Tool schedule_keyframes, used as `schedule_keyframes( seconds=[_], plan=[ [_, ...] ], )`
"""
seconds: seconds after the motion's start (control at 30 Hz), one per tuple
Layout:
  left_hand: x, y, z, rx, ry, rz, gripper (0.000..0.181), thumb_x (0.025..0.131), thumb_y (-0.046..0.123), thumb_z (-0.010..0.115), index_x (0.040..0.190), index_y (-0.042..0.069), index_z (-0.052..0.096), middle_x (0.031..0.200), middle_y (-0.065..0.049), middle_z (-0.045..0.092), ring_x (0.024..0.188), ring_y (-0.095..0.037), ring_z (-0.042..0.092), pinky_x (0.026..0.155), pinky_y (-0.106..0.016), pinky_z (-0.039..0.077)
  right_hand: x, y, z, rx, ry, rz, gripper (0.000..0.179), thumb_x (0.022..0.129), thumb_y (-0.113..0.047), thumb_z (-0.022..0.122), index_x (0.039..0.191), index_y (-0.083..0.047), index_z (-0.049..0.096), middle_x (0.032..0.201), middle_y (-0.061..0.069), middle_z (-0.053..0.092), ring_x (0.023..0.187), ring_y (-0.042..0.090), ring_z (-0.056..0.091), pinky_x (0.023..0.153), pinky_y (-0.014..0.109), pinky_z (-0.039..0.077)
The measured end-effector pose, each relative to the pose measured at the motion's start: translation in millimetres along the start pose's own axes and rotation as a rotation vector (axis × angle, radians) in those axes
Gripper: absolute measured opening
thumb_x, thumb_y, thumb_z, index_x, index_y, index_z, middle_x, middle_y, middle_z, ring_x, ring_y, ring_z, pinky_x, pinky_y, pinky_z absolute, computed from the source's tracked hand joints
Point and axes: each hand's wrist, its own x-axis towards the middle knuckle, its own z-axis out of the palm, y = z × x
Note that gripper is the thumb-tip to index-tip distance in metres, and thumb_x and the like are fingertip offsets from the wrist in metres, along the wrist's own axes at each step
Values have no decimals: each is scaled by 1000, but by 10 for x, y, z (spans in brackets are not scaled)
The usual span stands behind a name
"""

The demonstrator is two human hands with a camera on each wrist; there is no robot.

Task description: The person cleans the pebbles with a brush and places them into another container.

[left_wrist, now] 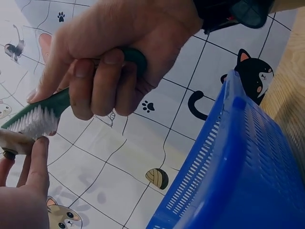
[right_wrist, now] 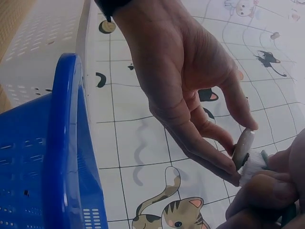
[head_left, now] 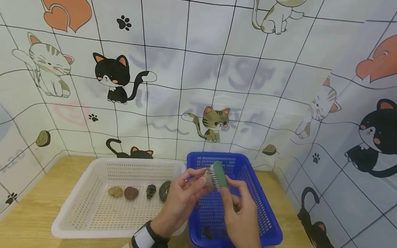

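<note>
In the head view, my left hand (head_left: 183,194) pinches a pale, flat stone (right_wrist: 244,147) between thumb and fingertips over the blue basket. My right hand (head_left: 242,214) grips a green scrubbing brush (head_left: 219,174), its white bristles against the stone's face. The left wrist view shows the right hand's fingers curled round the brush handle, with the index finger stretched along its back. White bristles (left_wrist: 37,122) meet the edge of the stone there. Part of the stone is hidden behind the left fingers.
A blue perforated basket (head_left: 270,219) stands below the hands, with a few dark stones (head_left: 208,232) in it. To its left, a white perforated basket (head_left: 77,204) holds several stones, among them a reddish-brown one (head_left: 131,193). Both rest on a wooden table (head_left: 19,211) before a cat-patterned wall covering.
</note>
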Motion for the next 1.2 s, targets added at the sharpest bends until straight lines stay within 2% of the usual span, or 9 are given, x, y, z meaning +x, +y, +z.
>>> schedule_keyframes(
  seconds=[0.17, 0.3, 0.47, 0.6, 0.87, 1.03, 1.13, 1.17, 1.2],
  plan=[
    [7, -25, -19, -10, 38, 11, 22, 116, 5, 67, 135, 16, 72, 145, -2, 79, 134, -15, 79, 121, -37, 65, -20, -16, 25, -14, -42, 34, 38, 124, -26, 59, 162, -20, 58, 59, -10, 44, 44, -5, 34, 36, 19, 30],
    [8, -72, -39, -3, 54, 25, 23, 116, 5, 68, 136, 17, 72, 143, -1, 80, 136, -15, 78, 121, -38, 64, -46, -36, 52, -19, -78, 13, 42, 126, -24, 55, 167, -23, 52, 64, -10, 45, 48, -2, 35, 38, 21, 31],
    [-33, -107, -78, 8, 26, 9, 22, 115, 4, 68, 133, 16, 71, 142, -1, 80, 135, -16, 79, 120, -38, 65, -26, -8, 84, -8, -67, -27, 34, 125, -21, 57, 159, -18, 61, 62, -10, 44, 46, -6, 34, 37, 18, 30],
    [-35, -106, -90, 0, 3, -22, 19, 116, 5, 67, 131, 16, 71, 145, -3, 77, 135, -18, 78, 120, -40, 65, -4, 53, 70, -45, -40, -9, 31, 124, -22, 59, 153, -16, 67, 59, -9, 43, 43, -7, 33, 35, 18, 30],
    [12, -35, -95, 16, 91, -76, 24, 116, 7, 69, 140, 3, 66, 154, -16, 73, 134, -18, 79, 118, -39, 67, -95, 16, 54, -118, -101, 39, 27, 125, -21, 58, 149, -15, 66, 60, -9, 44, 44, -5, 36, 38, 17, 32],
    [-19, -28, -122, 94, 54, -106, 26, 115, 6, 71, 140, 3, 65, 162, -24, 68, 136, -18, 79, 119, -37, 65, -54, 5, 60, -131, -105, -41, 24, 125, -19, 57, 145, -11, 67, 64, -8, 45, 46, -5, 38, 39, 18, 36],
    [-34, -26, -135, 129, 32, -117, 30, 116, 7, 71, 144, 1, 63, 164, -27, 66, 135, -19, 79, 118, -36, 66, -9, 7, 37, -162, -98, -82, 24, 124, -18, 57, 144, -9, 68, 82, 0, 68, 49, -2, 43, 43, 21, 41],
    [-37, -21, -132, 124, 33, -115, 32, 116, 6, 71, 145, -1, 62, 163, -28, 66, 135, -19, 79, 119, -37, 66, -5, 9, 26, -173, -99, -77, 24, 124, -18, 57, 145, -10, 68, 85, 4, 70, 49, -1, 44, 43, 21, 41],
    [-39, -19, -130, 115, 43, -113, 33, 116, 5, 70, 147, -2, 61, 163, -28, 66, 134, -19, 79, 118, -37, 66, -9, 8, 11, -180, -99, -66, 24, 124, -18, 58, 144, -10, 68, 97, 9, 79, 49, 0, 45, 44, 21, 42]
  ],
)
